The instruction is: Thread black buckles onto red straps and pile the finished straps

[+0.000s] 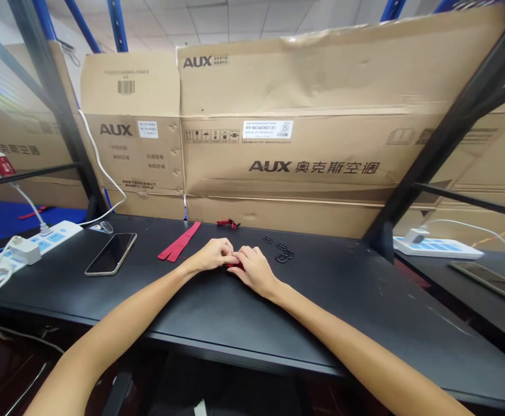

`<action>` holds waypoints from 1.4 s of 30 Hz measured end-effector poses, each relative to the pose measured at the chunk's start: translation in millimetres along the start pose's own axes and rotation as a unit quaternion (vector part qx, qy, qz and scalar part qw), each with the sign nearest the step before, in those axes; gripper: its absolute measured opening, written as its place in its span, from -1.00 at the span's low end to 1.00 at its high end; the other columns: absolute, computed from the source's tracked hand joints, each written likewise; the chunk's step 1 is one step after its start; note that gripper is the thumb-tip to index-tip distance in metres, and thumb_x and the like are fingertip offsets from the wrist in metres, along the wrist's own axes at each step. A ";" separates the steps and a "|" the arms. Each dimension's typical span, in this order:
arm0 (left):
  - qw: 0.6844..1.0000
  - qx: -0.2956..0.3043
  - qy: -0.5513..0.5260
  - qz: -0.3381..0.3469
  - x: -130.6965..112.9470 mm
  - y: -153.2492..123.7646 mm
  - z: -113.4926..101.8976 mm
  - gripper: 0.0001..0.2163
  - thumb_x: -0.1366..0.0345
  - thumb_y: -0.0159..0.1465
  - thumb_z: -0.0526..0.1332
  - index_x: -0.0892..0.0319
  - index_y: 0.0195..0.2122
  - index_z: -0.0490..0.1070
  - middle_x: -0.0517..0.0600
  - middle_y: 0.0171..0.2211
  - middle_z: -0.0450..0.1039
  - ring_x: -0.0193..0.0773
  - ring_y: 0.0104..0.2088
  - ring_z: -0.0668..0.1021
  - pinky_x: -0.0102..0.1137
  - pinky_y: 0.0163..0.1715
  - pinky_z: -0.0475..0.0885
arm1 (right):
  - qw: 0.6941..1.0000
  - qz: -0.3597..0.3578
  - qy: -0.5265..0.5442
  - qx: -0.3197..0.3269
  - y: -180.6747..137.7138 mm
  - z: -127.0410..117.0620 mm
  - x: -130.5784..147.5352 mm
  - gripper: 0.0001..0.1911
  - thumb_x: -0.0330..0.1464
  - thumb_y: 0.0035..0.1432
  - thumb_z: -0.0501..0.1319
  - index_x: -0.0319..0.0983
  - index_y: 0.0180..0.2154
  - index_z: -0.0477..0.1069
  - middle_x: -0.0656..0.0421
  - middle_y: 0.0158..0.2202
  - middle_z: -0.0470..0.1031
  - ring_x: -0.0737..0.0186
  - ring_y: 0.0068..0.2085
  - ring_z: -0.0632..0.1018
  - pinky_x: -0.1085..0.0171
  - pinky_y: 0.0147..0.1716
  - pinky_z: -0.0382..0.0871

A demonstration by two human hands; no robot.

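My left hand [212, 255] and my right hand [255, 270] meet over the middle of the black table, fingers closed. Between their fingertips shows a small piece of red strap [234, 266], mostly hidden by the fingers. Left of my hands lie flat red fabric strips [179, 242]. Behind them, by the cardboard, rests a red strap piece with a black fitting [229, 223]. To the right of my right hand are several black buckles and rings [283, 254], lying loose.
A phone [111, 254] lies at the left, beside a white power strip [64, 232] with plugs and cables. Tall cardboard panels [278, 150] stand along the table's back edge. Black metal posts [430, 121] slope up on both sides. Another power strip [441, 247] sits at the right.
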State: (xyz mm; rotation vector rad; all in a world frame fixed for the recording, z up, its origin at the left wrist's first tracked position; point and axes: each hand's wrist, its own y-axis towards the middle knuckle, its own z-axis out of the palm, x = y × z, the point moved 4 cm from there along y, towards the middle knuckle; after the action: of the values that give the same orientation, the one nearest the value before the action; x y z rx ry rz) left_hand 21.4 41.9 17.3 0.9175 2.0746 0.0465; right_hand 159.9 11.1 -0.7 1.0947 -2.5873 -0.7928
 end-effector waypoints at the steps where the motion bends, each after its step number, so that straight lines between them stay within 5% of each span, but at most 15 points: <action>1: 1.000 -0.005 -0.019 -0.003 -0.2 0.0 0.3 -0.70 0.09 0.09 0.26 0.26 -0.59 0.44 -0.01 -0.34 0.40 -0.39 -0.46 0.43 -0.45 -0.40 0.33 | 1.000 0.007 0.020 -0.008 0.4 -2.6 -1.2 -0.72 -0.16 0.17 0.16 -0.23 -0.23 0.39 0.06 -0.29 0.39 0.13 -0.26 0.39 0.19 -0.27 0.19; 7: 0.992 -0.015 -0.124 -0.010 -1.1 -0.6 -6.4 -0.70 0.10 0.13 0.23 0.29 -0.47 0.49 0.04 -0.27 0.44 -0.48 -0.57 0.42 -0.48 -0.52 0.36 | 0.968 0.099 0.204 -0.105 -0.1 -22.3 -12.9 -0.73 -0.12 0.15 0.16 -0.20 -0.30 0.37 0.12 -0.28 0.32 0.19 -0.27 0.37 0.21 -0.25 0.29; 13: 0.987 -0.037 -0.159 0.008 -6.7 -2.6 -6.1 -0.69 0.07 0.06 0.30 0.29 -0.51 0.45 0.06 -0.28 0.45 -0.40 -0.52 0.49 -0.44 -0.45 0.43 | 0.930 0.148 0.337 0.010 0.0 -9.1 -20.5 -0.67 -0.11 0.21 0.06 -0.20 -0.38 0.41 0.19 -0.30 0.26 0.36 -0.42 0.31 0.29 -0.36 0.28; 20: 0.996 -0.037 -0.073 0.019 -2.8 -4.0 3.9 -0.59 0.09 -0.06 0.39 0.25 -0.29 0.38 -0.09 -0.52 0.43 -0.38 -0.52 0.46 -0.49 -0.50 0.36 | 0.913 0.164 0.369 0.051 -0.7 -0.9 -26.6 -0.66 -0.09 0.18 0.09 -0.21 -0.38 0.41 0.18 -0.30 0.27 0.29 -0.29 0.36 0.26 -0.23 0.29; 31: 0.989 -0.057 0.100 0.097 -6.8 -4.4 11.3 -0.63 0.12 0.01 0.36 0.20 -0.22 0.42 -0.01 -0.32 0.47 -0.32 -0.35 0.51 -0.44 -0.31 0.39 | 0.900 0.172 0.396 0.066 -1.7 -1.4 -31.6 -0.67 -0.08 0.13 0.13 -0.21 -0.41 0.40 0.17 -0.29 0.31 0.26 -0.27 0.37 0.27 -0.25 0.27; 39: 0.992 -0.105 0.052 0.041 -8.2 -3.2 -4.0 -0.69 0.14 0.06 0.31 0.21 -0.22 0.44 -0.05 -0.39 0.50 -0.35 -0.42 0.50 -0.45 -0.35 0.39 | 0.854 0.225 0.469 0.031 -0.1 -8.2 -43.9 -0.64 -0.04 0.12 0.11 -0.21 -0.41 0.29 0.28 -0.57 0.28 0.33 -0.51 0.31 0.32 -0.45 0.21; 42: 0.997 -0.069 0.041 0.010 -7.8 -3.3 -7.4 -0.67 0.08 0.01 0.34 0.22 -0.31 0.46 -0.05 -0.43 0.49 -0.35 -0.45 0.48 -0.46 -0.41 0.35 | 0.845 0.224 0.484 0.047 -1.0 -8.3 -43.5 -0.62 -0.02 0.13 0.09 -0.23 -0.37 0.28 0.25 -0.52 0.36 0.34 -0.51 0.36 0.32 -0.45 0.24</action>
State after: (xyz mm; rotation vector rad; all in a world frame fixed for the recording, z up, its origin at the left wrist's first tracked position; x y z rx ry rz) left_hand 17.1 36.8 26.3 0.8652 2.1094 0.2382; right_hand 194.2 38.5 5.9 0.5969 -1.8512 0.0441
